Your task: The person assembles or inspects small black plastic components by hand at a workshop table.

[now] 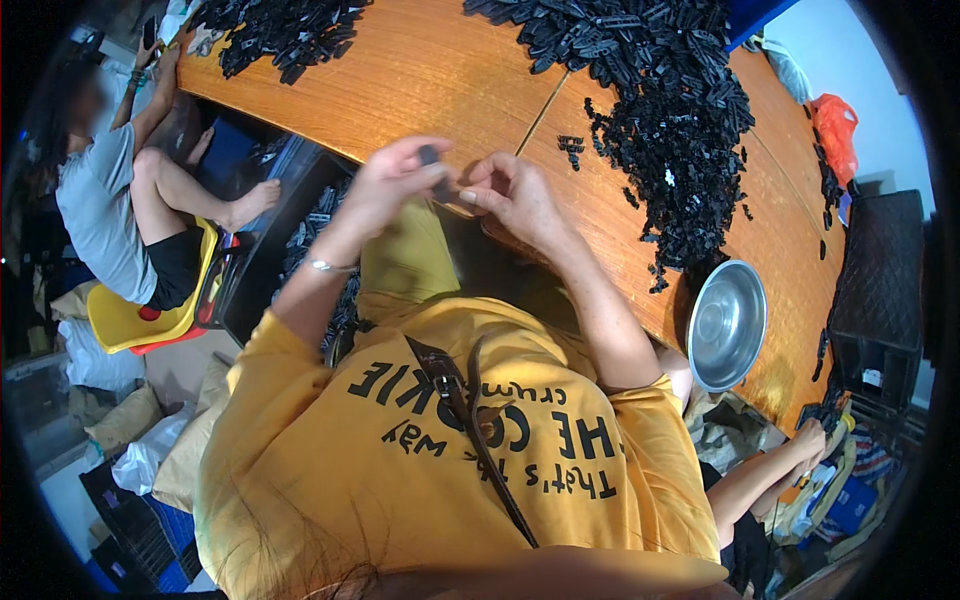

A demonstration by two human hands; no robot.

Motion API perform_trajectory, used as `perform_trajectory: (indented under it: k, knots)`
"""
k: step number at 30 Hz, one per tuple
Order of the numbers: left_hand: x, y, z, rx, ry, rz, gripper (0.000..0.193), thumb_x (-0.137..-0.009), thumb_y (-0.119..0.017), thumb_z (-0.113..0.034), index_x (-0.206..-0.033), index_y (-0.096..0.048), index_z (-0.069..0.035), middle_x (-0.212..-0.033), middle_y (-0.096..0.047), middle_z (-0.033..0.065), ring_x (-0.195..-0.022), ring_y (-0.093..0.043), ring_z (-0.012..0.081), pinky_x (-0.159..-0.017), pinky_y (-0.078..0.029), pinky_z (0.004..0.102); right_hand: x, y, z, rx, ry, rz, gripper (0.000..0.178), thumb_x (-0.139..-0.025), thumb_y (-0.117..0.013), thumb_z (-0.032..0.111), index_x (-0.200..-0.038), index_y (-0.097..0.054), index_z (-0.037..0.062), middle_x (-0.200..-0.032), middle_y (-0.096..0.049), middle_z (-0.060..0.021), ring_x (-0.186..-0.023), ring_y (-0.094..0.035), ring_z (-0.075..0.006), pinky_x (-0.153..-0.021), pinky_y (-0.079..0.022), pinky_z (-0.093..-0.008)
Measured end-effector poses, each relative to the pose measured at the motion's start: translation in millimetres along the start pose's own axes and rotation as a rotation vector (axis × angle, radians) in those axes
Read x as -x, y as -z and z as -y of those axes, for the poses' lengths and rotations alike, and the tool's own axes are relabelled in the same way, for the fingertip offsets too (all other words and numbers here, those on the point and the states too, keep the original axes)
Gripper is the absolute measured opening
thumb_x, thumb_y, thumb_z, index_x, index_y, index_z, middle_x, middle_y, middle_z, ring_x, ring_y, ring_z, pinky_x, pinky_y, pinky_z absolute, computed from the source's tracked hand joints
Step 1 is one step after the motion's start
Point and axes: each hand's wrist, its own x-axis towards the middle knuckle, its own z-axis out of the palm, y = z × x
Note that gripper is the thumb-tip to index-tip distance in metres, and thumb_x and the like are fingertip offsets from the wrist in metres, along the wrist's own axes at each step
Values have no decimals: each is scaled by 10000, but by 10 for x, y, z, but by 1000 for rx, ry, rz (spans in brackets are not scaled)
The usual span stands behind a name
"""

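My left hand (392, 185), with a bracelet at its wrist, is closed in a pinch on a small black plastic part (430, 157), which is blurred. Close beside it, my right hand (517, 198) has thumb and forefinger pressed together near the dark lower end of the part; what these fingers hold is too small to make out. Both hands are above my lap at the wooden table's (430, 80) near edge. To the right of my hands, a few small black pieces (571, 148) lie apart from a heap of small black pieces (665, 185).
Larger black parts are heaped at the back (640, 45) and far left (285, 35). A metal bowl (728, 325) sits at the right edge. A dark crate of parts (312, 225) stands left. One person (110, 200) sits left; another person's arm (765, 475) reaches in lower right.
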Motion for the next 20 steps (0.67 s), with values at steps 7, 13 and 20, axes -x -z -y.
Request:
perform_trajectory:
  k: [7,13,20]
  knots:
    - [366,1339,91,-819,-134,-219,342,-940,-767,-115,-1256,-696,-4,-1089,-758,93,-1049,-717,158,-911,-564,324,-28,934,129,931,143,-395,156,-853,-797,168,-967,-730,85,-997,-680,-157,-862,-716,-380,-730,-574,-481]
    - [-1047,229,-240,-770,-397,-241,304,-975,-736,-187,-1226,-713,-18,-1055,-777,118,-970,-741,179,-866,-583,316,-133,986,-24,1042,72,-298,179,-841,-781,140,-992,-718,69,-1043,-661,-182,-873,-716,-394,-761,-586,-485]
    - [-2348,-740,-116,-868,-323,-341,428,-905,-784,-377,-1194,-714,-69,-1202,-738,204,-1178,-703,293,-968,-563,429,-185,1002,-68,1045,51,-268,271,-832,-783,162,-1072,-714,59,-1096,-666,-185,-983,-713,-388,-802,-593,-478]
